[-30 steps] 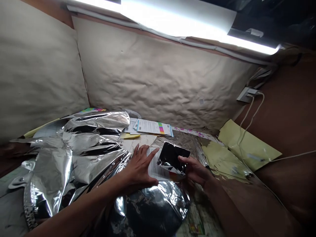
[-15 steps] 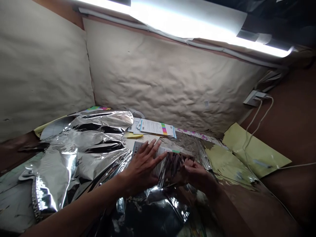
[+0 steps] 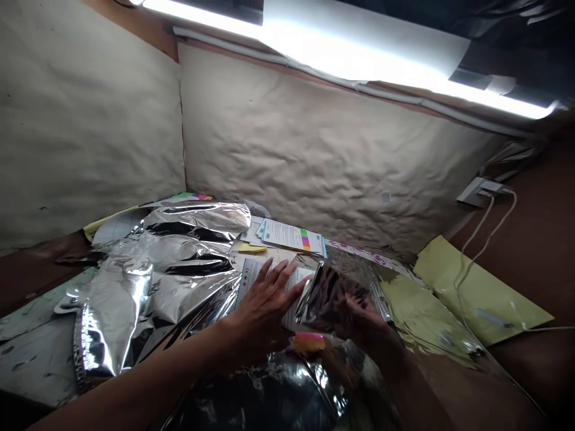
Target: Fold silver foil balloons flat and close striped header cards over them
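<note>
My left hand lies flat with fingers spread on a printed white card that rests on the table. My right hand is closed on the edge of a folded piece of silver foil and holds it up on edge beside the left fingertips. A pink and yellow strip shows just under the two hands. A large crumpled silver foil sheet spreads to the left of my left arm.
Further printed cards with coloured stripes lie by the paper-covered back wall. Yellow envelopes sit at the right, with white cables running from a wall socket. More dark foil lies near the front edge.
My left hand slid further onto the white card. My right hand tipped the folded foil from lying dark and flat to standing on edge. The view drifted left.
</note>
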A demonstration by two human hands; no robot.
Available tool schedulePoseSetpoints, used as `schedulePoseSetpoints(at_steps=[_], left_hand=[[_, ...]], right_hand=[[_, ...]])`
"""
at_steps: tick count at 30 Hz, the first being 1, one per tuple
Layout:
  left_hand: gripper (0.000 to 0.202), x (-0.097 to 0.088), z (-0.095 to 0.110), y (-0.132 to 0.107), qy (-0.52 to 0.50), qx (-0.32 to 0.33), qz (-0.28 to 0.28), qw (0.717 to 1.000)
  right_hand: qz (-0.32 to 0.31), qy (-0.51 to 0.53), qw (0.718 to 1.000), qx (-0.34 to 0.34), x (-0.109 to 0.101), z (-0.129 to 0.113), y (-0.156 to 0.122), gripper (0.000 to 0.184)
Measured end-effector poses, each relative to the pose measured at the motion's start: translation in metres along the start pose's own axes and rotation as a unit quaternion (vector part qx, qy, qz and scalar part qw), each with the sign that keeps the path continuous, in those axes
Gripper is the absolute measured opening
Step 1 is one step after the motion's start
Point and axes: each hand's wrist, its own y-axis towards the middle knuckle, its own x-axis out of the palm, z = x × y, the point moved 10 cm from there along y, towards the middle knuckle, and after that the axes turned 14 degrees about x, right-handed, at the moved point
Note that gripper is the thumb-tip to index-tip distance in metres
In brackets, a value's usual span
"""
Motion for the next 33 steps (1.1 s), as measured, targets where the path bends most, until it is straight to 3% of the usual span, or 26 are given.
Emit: schedulePoseSetpoints(at_steps=[3,6,9,12,15,17,19,21,24,26,28,33], left_hand=[[0.109,-0.006,-0.017,-0.006,0.029,-0.059,0.032,0.997],[0.113,-0.010,-0.026,-0.008,0.043,-0.078,0.043,0.995],[0.109,-0.010,-0.018,-0.006,0.038,-0.051,0.027,0.998],[0.106,-0.005,-0.001,-0.004,0.027,0.000,0.003,1.000],[0.104,0.001,0.009,-0.003,0.026,0.022,-0.006,0.999],[0.103,0.002,0.006,-0.003,0.032,0.008,-0.001,0.999],[0.103,0.002,0.002,-0.002,0.041,-0.009,0.007,0.999],[0.103,0.001,0.002,-0.001,0.047,-0.006,0.010,0.999],[0.104,0.000,0.004,0.000,0.053,0.004,0.018,0.998],[0.104,-0.001,0.004,-0.001,0.056,0.004,0.025,0.998],[0.101,-0.001,0.008,0.000,0.060,0.018,0.026,0.998],[0.101,-0.003,0.020,0.002,0.071,0.031,0.039,0.996]], right_hand=[[0.091,-0.033,0.993,-0.065,-0.028,-0.031,-0.010,0.024],[0.126,-0.088,0.985,-0.078,-0.037,-0.039,-0.012,0.026],[0.095,-0.130,0.986,-0.046,-0.022,-0.021,-0.004,0.030],[0.016,-0.166,0.986,-0.003,0.011,0.001,0.001,0.034],[-0.040,-0.201,0.979,0.002,0.031,0.001,-0.004,0.040],[0.005,-0.242,0.970,-0.004,0.022,-0.009,-0.008,0.043],[0.090,-0.288,0.953,-0.004,0.003,-0.019,-0.013,0.045],[0.112,-0.297,0.948,0.007,-0.002,-0.016,-0.014,0.047],[-0.016,-0.251,0.968,0.011,0.035,0.005,-0.011,0.050],[-0.086,-0.246,0.965,-0.009,0.061,0.013,-0.012,0.055],[-0.106,-0.287,0.952,-0.020,0.076,0.015,-0.015,0.053],[-0.118,-0.295,0.948,-0.022,0.081,0.004,-0.026,0.046]])
